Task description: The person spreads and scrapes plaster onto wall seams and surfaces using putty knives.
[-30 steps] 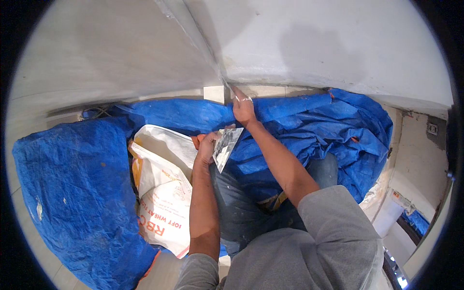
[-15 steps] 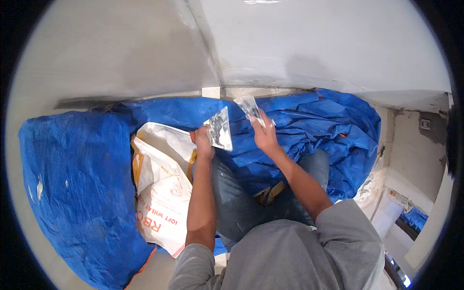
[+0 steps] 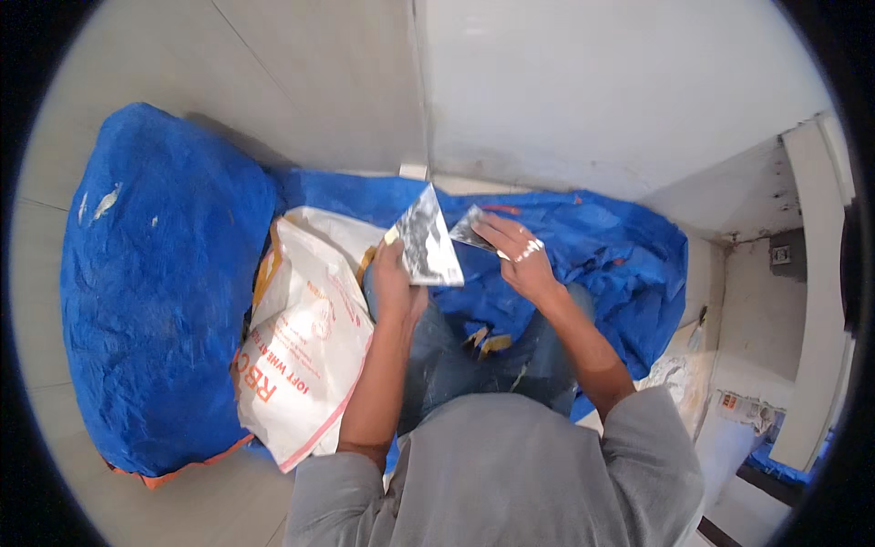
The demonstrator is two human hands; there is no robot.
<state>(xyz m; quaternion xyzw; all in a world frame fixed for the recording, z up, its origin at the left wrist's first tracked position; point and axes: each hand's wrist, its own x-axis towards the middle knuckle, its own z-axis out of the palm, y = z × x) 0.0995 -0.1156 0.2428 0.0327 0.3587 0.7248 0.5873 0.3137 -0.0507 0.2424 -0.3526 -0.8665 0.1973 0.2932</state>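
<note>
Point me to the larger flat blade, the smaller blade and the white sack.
Larger flat blade [image 3: 427,248]: head view, middle of its face.
Smaller blade [image 3: 466,228]: head view, exposed face.
White sack [image 3: 305,360]: head view, printed side.

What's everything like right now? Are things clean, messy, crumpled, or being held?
Left hand: gripping
Wide blade: smeared with white, held in the left hand
Right hand: gripping, white smears on it
Small blade: held in the right hand
White sack: creased
Left blue sheet: bulging, white-spotted
Right blue sheet: crumpled
</note>
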